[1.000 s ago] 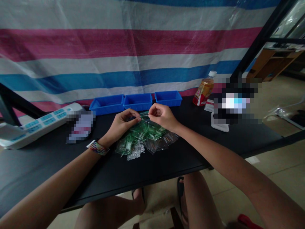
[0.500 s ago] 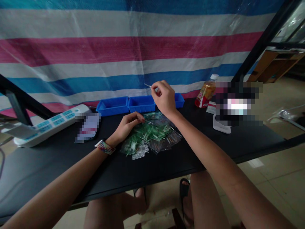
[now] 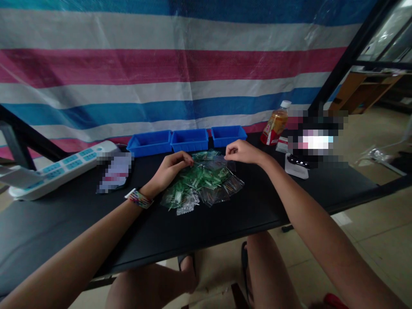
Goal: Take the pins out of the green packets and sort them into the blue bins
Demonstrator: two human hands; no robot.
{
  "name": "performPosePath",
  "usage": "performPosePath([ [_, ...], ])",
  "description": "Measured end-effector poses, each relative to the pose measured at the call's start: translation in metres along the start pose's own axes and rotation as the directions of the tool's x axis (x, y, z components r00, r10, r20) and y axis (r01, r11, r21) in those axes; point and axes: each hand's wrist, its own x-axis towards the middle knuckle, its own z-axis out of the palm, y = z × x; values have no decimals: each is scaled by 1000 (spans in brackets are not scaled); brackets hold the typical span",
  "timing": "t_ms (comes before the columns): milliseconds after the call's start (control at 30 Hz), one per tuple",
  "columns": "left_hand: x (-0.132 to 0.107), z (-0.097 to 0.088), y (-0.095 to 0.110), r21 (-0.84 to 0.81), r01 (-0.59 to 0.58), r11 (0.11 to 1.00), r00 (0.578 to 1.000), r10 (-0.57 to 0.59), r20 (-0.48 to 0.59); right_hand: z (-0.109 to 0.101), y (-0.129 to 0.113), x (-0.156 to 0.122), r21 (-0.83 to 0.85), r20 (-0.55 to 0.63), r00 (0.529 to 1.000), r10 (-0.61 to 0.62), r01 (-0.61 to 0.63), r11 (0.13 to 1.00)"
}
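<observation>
A pile of small clear plastic bags and thin green pieces [image 3: 206,178] lies on the black table, with thin copper-coloured pieces inside some bags. At the pile's back left rests my left hand [image 3: 172,169], a banded bracelet on its wrist. Its fingers are curled, thumb and fingertips together; what they hold, if anything, is hidden. My right hand [image 3: 243,152] is closed in a pinch at the back right of the pile, its fingertips by a clear bag. Whatever sits in that pinch is too small to make out.
Behind the pile stand a left blue tray [image 3: 149,143], a middle one [image 3: 189,140] and a right one [image 3: 228,136]. A power strip [image 3: 72,165] and a blurred-out flat object [image 3: 116,174] lie left. Right are a drink bottle [image 3: 275,124] and a white case [image 3: 296,172]. Striped sheeting hangs behind.
My right hand has come down and right, from above the middle tray to the pile's back right. The thin stick-like piece it held up no longer shows. My left hand stays put.
</observation>
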Motion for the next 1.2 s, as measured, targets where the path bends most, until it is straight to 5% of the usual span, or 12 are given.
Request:
performPosePath([
  [67,0,0,-2,-3,8,1000,1000,-8,-2,-11,-3,-10,9,244,965,95,-100,995],
  [133,0,0,-4,-5,14,1000,1000,-14,-1,-16,-9,-16,-22,330,934,135,-135,991],
  [300,0,-1,-6,0,14,1000,1000,-14,1,-10,-21,-18,-146,231,962,149,-117,982],
  [567,1,-1,-5,1,25,1000,1000,-25,7,-9,-23,-18,-204,252,956,147,-96,974],
  [800,0,-3,-4,35,7,999,1000,-8,18,-20,-10,-17,-5,48,998,51,-51,999],
  [967,-1,-2,1,85,-36,996,999,34,24,9,-20,-6,182,-155,966,-206,233,955],
  [1200,-2,3,1,120,-4,993,1000,3,7,49,-28,4,182,-290,923,-254,314,932],
])
